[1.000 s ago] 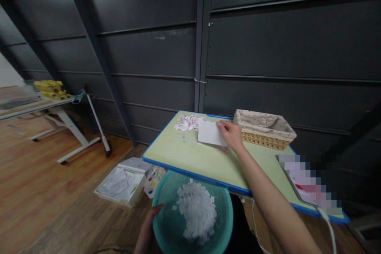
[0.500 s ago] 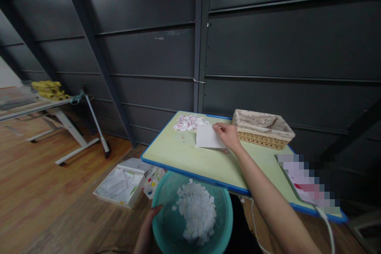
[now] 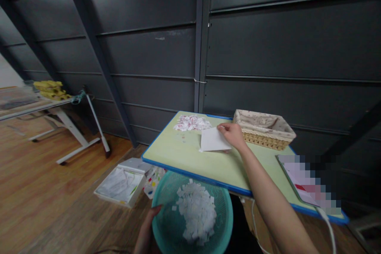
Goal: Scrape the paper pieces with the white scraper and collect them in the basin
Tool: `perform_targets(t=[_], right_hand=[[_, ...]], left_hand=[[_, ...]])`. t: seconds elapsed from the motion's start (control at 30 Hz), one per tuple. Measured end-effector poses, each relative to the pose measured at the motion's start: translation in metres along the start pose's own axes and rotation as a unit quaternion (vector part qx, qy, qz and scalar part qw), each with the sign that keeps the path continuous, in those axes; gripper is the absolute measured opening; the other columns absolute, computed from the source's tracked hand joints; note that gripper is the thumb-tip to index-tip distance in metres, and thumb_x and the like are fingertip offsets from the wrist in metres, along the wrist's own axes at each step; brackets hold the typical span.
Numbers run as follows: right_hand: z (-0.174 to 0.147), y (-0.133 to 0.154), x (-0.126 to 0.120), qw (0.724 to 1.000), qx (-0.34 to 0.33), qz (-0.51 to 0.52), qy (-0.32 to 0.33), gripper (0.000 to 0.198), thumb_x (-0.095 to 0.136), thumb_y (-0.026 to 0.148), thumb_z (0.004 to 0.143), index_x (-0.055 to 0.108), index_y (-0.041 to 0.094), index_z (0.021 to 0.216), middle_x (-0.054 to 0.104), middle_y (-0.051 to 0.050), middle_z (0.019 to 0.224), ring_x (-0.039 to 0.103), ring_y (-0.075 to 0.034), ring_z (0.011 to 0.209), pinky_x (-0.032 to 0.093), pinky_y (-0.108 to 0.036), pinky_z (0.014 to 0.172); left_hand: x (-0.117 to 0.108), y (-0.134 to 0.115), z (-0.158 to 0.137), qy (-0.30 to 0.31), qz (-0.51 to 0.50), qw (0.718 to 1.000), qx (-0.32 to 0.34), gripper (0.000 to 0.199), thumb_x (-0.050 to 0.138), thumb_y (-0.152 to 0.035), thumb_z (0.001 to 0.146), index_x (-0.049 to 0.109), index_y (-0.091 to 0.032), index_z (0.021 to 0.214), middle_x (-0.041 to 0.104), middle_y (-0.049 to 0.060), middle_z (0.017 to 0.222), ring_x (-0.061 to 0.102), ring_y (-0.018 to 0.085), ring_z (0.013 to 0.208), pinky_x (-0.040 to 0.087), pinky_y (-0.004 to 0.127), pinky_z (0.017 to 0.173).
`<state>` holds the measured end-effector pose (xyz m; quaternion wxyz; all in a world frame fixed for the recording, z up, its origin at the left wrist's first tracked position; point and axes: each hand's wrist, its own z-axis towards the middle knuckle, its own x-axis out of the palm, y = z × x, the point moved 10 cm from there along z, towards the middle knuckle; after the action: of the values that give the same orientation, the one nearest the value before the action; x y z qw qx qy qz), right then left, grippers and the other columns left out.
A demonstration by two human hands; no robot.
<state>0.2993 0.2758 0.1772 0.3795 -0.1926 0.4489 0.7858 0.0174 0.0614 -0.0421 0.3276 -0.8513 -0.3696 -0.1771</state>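
Observation:
A white card [image 3: 214, 139] is pinched by its upper right corner in my right hand [image 3: 233, 135], tilted just over the pale green tabletop [image 3: 178, 152]. Behind and left of the card lies a heap of white paper scraps with reddish marks [image 3: 192, 122]. One small white scrap [image 3: 200, 150] is by the card's lower left corner. Below the table's front edge, my left hand [image 3: 153, 212] grips the left rim of a turquoise plastic basket [image 3: 163, 228]; its thumb lies over the rim and its other fingers are hidden. Inside the basket is a pile of small white paper pieces [image 3: 198, 210].
A lined wicker basket [image 3: 266, 139] stands at the table's back right. A tablet-like device [image 3: 306, 190], partly pixelated, lies at the right edge with a white cable [image 3: 329, 230]. An open white box [image 3: 120, 186] is on the floor at left. A dark panelled wall [image 3: 149, 59] rises behind.
My right hand has moved slightly right and the card has come with it, uncovering more of the heap and a small scrap. My left hand and the turquoise basket stay put.

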Motion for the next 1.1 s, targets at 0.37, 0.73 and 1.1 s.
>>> perform_targets(t=[0.37, 0.73, 1.1], right_hand=[[0.004, -0.018, -0.008, 0.995, 0.031, 0.070, 0.067, 0.032, 0.053, 0.034, 0.069, 0.076, 0.012, 0.070, 0.068, -0.005, 0.062, 0.057, -0.019, 0.060, 0.036, -0.027, 0.053], [-0.001, -0.018, -0.007, 0.980, 0.084, 0.164, 0.078, 0.034, 0.055, 0.039, 0.065, 0.073, 0.010, 0.070, 0.063, -0.004, 0.059, 0.048, -0.015, 0.053, 0.031, -0.025, 0.048], [-0.010, 0.007, 0.019, 0.975, 0.039, 0.135, 0.174, 0.036, 0.053, 0.040, 0.069, 0.071, 0.008, 0.069, 0.059, -0.003, 0.057, 0.044, -0.012, 0.052, 0.028, -0.023, 0.047]], left_hand=[[0.007, -0.007, -0.002, 0.020, 0.019, 0.999, 0.040, 0.088, 0.068, -0.019, 0.075, 0.020, -0.005, 0.147, 0.077, 0.017, 0.096, 0.067, 0.035, 0.100, 0.045, 0.052, 0.100], [0.000, -0.005, 0.001, -0.003, 0.002, 1.000, 0.012, 0.077, 0.066, -0.022, 0.074, 0.035, -0.009, 0.143, 0.077, 0.016, 0.098, 0.070, 0.037, 0.093, 0.048, 0.054, 0.095], [0.007, -0.006, 0.003, 0.051, 0.014, 0.998, 0.040, 0.069, 0.070, -0.025, 0.073, 0.046, -0.006, 0.134, 0.080, 0.013, 0.085, 0.072, 0.035, 0.088, 0.052, 0.049, 0.089]])
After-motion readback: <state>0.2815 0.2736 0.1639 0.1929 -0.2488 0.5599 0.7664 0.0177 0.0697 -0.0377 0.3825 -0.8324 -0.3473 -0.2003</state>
